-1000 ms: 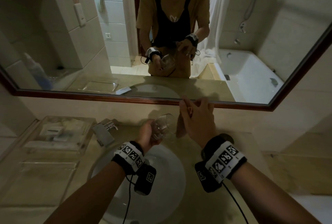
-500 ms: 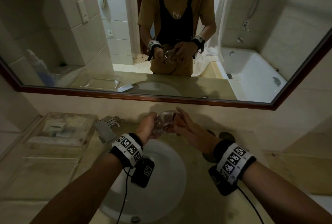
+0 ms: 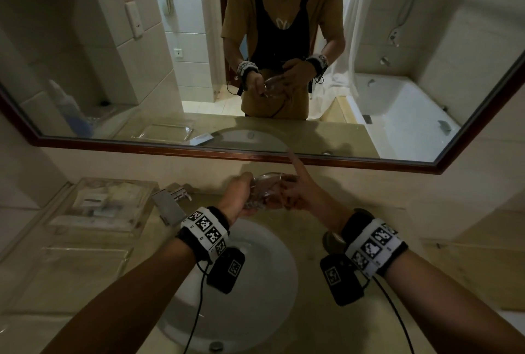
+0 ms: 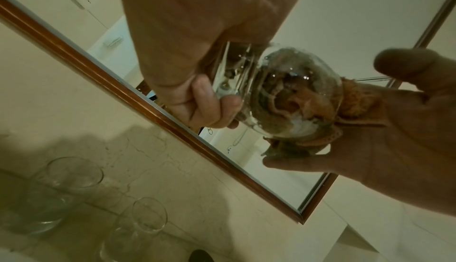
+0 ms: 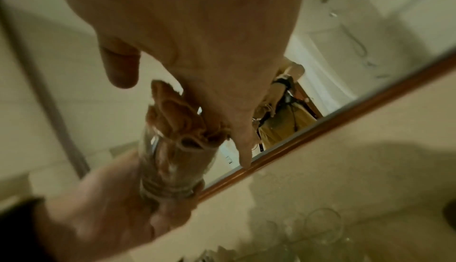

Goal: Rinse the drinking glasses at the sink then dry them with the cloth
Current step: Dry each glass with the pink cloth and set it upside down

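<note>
My left hand (image 3: 241,196) grips a clear drinking glass (image 3: 265,188) by its base, lying on its side above the back of the sink (image 3: 272,291). An orange-brown cloth (image 4: 355,108) is stuffed into the glass's mouth and bunched inside it. My right hand (image 3: 298,194) holds the cloth at the rim, with some fingers pushed into the glass and the index finger pointing up. In the right wrist view the cloth (image 5: 177,118) spills out of the glass (image 5: 170,166), and the left hand (image 5: 111,217) holds the base below. The left wrist view shows the left hand (image 4: 197,94) and the right palm (image 4: 394,133).
Two more clear glasses (image 4: 74,180) (image 4: 148,215) stand on the counter against the wall under the mirror (image 3: 284,151). A steel faucet (image 3: 170,203) and a clear acrylic tray (image 3: 108,203) lie left of the basin. A dark round object (image 3: 332,240) sits under my right wrist.
My right hand came down from beside the glass to its mouth and went in with the cloth. The left hand tipped the glass further onto its side.
</note>
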`<state>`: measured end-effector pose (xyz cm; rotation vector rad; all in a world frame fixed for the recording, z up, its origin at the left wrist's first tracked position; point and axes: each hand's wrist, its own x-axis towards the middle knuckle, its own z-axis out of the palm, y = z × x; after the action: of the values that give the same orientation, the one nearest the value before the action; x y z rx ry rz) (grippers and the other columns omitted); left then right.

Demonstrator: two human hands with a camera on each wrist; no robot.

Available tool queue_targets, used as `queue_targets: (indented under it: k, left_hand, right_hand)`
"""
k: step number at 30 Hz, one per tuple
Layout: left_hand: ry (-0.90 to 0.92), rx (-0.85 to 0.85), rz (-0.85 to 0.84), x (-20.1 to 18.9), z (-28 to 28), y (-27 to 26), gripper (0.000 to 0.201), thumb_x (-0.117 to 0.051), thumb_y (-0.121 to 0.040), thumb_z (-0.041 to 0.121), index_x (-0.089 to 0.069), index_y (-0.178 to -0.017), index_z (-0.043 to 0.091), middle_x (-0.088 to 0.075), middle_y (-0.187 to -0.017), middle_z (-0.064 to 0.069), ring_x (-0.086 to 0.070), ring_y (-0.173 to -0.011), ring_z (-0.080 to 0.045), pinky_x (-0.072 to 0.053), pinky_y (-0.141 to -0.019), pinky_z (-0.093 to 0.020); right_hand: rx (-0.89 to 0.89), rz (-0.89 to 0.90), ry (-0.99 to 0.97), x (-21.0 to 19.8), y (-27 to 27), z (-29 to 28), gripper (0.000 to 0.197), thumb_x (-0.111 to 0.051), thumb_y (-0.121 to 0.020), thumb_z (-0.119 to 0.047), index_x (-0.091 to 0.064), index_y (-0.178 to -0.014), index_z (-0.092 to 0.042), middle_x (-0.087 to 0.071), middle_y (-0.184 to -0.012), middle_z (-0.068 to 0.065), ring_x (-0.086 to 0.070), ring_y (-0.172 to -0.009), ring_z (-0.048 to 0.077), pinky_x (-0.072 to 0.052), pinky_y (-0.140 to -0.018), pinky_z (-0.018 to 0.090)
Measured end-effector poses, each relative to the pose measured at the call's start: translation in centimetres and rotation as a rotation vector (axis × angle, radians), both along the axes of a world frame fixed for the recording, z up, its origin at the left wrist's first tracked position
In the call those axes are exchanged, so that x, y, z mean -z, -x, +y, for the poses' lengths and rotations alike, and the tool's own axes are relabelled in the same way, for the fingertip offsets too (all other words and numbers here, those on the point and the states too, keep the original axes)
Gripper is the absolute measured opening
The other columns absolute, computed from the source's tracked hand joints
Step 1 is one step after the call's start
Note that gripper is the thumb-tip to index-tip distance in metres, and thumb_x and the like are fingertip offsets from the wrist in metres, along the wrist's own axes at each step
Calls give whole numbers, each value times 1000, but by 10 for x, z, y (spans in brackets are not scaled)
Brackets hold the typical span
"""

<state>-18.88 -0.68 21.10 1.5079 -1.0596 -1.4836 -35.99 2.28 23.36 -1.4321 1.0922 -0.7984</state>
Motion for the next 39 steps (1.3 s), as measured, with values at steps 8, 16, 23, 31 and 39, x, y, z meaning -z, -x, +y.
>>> queue_targets:
  k: [8,16,23,31,39]
  left_hand:
    - [-90,102,80,-6,-2,-3,33,-31,-100,34,-54,-93,11,-53,-70,-10,-49,-46,-15,-38,-36,-15]
    - [-142,117,248,-5,1,0,25,-34,-97,25,-50,-91,7,-48,-58,-10,-43,-35,-16,-33,-35,-16]
    - [-59,48,93,-8,0,9,37,-31,-98,33,-56,-85,9,-55,-68,-11,-51,-52,-20,-37,-47,-21]
    - [391,-34,-248,2,4,16,42,-33,-95,21,-53,-68,-4,-55,-66,-15,-47,-58,-20,-38,-56,-32]
    - [27,-71,10,12,-4,16,34,-35,-93,27,-56,-72,10,-58,-68,-15,-57,-63,-29,-48,-55,-32]
  right_hand:
    - [-210,474,429,-4,9,18,85,-46,-95,-53,29,-136,-59,-62,-109,11,-63,-81,22,-53,-82,42]
    - [-92,348,575,-4,3,27,82,-51,-96,-45,16,-139,-63,-60,-128,10,-65,-106,20,-53,-94,40]
    - [-85,246,343,5,-4,21,82,-51,-95,-46,18,-138,-60,-57,-96,-3,-61,-78,4,-48,-77,25]
    - [97,-312,-253,-2,-3,14,62,-53,-98,-23,-22,-140,-57,-57,-135,7,-62,-117,33,-45,-99,61]
    - [66,-67,18,8,-1,19,73,-59,-93,-19,-16,-149,-36,-47,-136,6,-65,-109,23,-59,-83,45]
